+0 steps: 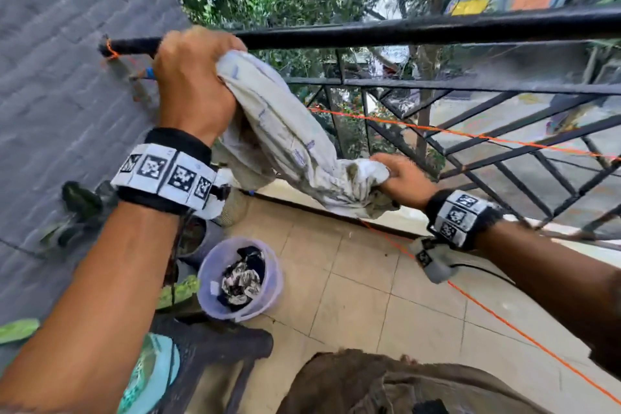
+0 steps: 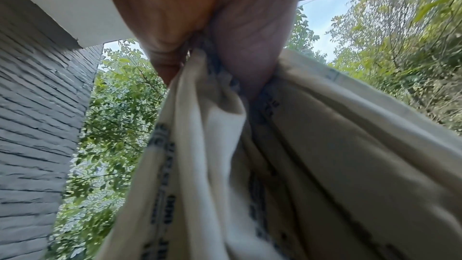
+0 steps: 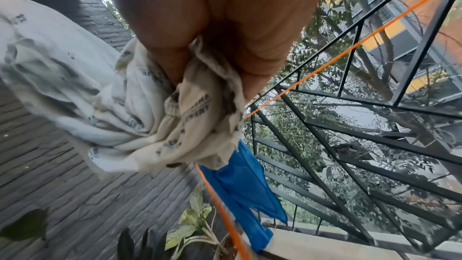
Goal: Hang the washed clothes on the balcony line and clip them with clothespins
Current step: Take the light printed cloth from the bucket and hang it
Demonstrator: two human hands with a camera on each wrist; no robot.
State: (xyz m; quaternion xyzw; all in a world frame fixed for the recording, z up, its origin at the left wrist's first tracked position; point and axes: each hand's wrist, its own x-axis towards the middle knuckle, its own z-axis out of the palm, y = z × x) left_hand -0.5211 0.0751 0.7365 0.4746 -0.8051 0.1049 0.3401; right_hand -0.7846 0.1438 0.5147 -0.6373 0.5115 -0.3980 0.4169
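White garment (image 1: pixel 289 141) stretched bunched between fists: left hand (image 1: pixel 191 84) clenched its high end by the black rail (image 1: pixel 420 28); right hand (image 1: pixel 403 178) clenched its low end, nearer the orange line (image 1: pixel 470 135).

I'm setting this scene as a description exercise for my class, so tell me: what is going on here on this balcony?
A person is hanging laundry. Their left hand grips one end of a cream printed cotton garment up by the black metal railing bar, while the right hand holds the other end bunched lower down. The garment is not yet over the orange clothesline, and no clothespin is visible. More washing waits in a pale purple plastic bucket on the tiled floor.
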